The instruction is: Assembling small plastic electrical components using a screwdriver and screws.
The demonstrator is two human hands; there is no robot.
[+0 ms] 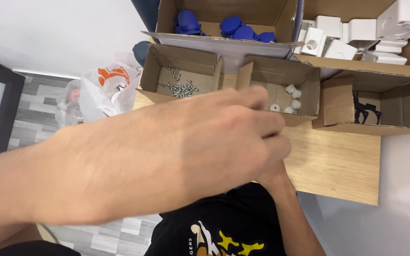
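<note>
The left hand (214, 147) fills the middle of the view, back of the hand upward, fingers curled inward and slightly blurred; whether it grips anything cannot be told. It hangs over the near edge of the small cardboard box of white plastic caps (281, 90), which serves as landmark. The right hand (272, 176) is almost wholly hidden beneath the left hand, below the landmark box; only its wrist and forearm show. The white plastic caps (289, 98) are small and rounded, clustered in the box's right half. Left of that box stands an open cardboard box holding a loose heap of silver screws (181, 86).
</note>
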